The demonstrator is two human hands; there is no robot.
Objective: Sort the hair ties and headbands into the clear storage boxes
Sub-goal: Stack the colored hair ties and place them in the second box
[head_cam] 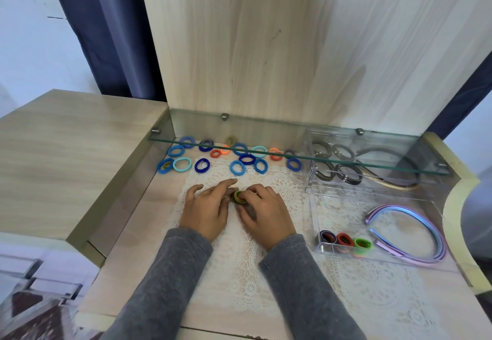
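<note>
**Right hand (266, 212) grips green ties (237, 197) on the doily**

Its fingers curl over the small stack and clasp it from the right. The left hand (206, 206) lies flat, fingers straight and spread, with its thumb side against the stack; the thumb tip is hidden, so a pinch cannot be told. The ties stand on edge, pressed together: one bright green ring in front, with olive and darker ones behind it. How many there are is unclear. They sit on the white lace doily (239, 273), about midway between the left and right edges of the desk (125, 233) and nearer its far edge.

Along that far edge, partly under a glass shelf (266, 134), a row of loose ties (247, 159) lies flat: mostly blue and dark blue, some teal, a few orange and red, one olive.

At the far right corner stands the far box (308, 177), clear, with dark ties in its small compartments and dark headbands (386, 153) beside them. Just in front of it is the near box (316, 214), with a black-and-red, a red and a green tie upright in its near left corner. Pastel headbands (442, 241), pink, lilac and blue, curve through the rest of it.
</note>
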